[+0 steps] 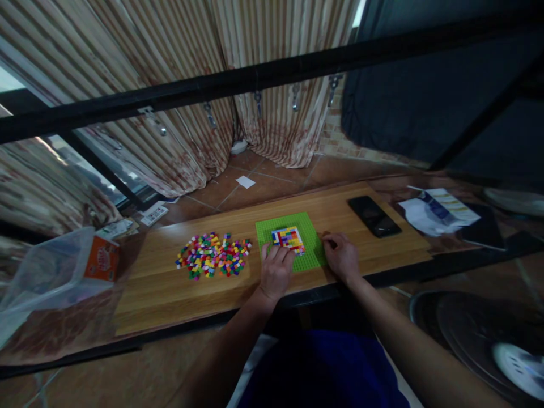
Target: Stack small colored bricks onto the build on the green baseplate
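Our left hand (pixel 276 271), fingers bent, is over the front-left part of the multicoloured brick patch (pixel 289 237); our right hand (pixel 341 256) curls at the right edge of the green baseplate (pixel 312 255). Whether either pinches anything, we cannot tell. Baseplate sits mid-worktop (pixel 170 303), patch on it. Loose bricks (pixel 212 254) spread towards the left edge; black phone (pixel 374 216) near the right edge.
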{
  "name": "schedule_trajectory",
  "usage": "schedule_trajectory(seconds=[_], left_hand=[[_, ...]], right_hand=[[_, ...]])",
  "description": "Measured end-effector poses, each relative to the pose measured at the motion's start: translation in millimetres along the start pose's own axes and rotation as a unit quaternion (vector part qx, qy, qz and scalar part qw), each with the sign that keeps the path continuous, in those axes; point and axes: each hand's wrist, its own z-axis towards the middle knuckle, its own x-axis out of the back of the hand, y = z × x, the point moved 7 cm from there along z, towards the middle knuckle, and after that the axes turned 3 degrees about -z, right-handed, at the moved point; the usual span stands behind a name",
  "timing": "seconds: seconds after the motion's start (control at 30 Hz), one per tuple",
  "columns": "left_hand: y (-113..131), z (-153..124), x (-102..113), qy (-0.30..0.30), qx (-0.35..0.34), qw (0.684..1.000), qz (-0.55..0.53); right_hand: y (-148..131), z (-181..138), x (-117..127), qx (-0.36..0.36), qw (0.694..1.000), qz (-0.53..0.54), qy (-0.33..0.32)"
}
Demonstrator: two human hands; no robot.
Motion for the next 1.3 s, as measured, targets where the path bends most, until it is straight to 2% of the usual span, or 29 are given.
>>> schedule_trajectory(seconds=[0.13, 0.23, 0.33, 0.43, 0.57, 0.8, 1.0, 1.17, 1.3], left_hand=[[-13.2, -15.2, 11.9, 0.017, 0.060, 0.998, -0.007], [-42.6, -29.9, 27.4, 0.026, 0.146, 0.988, 0.029], [-76.8, -39.3, 37.2, -0.012, 0.208, 0.976, 0.069], [-100.4, -41.0, 38.2, -0.063, 0.217, 0.971, 0.076], [-113.4, -38.2, 34.1, -0.111, 0.211, 0.969, 0.069], [-113.6, -32.4, 32.9, -0.151, 0.197, 0.966, 0.077], [-108.3, -28.8, 38.3, -0.104, 0.213, 0.971, 0.028], [-72.7, -21.5, 34.0, -0.060, 0.213, 0.970, -0.098], [-40.7, -14.3, 27.1, -0.040, 0.181, 0.975, -0.124]], right_hand=[[1.0, 0.0, -0.1, 0.003, 1.000, -0.004, 0.004], [1.7, -0.1, -0.4, 0.009, 1.000, -0.001, 0.007], [2.4, -0.1, -0.8, 0.011, 1.000, 0.001, 0.009], [1.9, -0.1, -0.3, 0.014, 1.000, -0.004, 0.012], [0.8, 0.1, 0.8, 0.009, 1.000, -0.009, 0.011], [1.4, 0.7, -0.4, -0.001, 1.000, -0.017, -0.002], [1.7, 0.8, 0.2, -0.007, 1.000, -0.007, 0.007], [-1.0, 1.5, 0.8, -0.006, 1.000, -0.008, 0.001], [-0.6, 1.4, 1.4, -0.007, 1.000, -0.008, 0.001]])
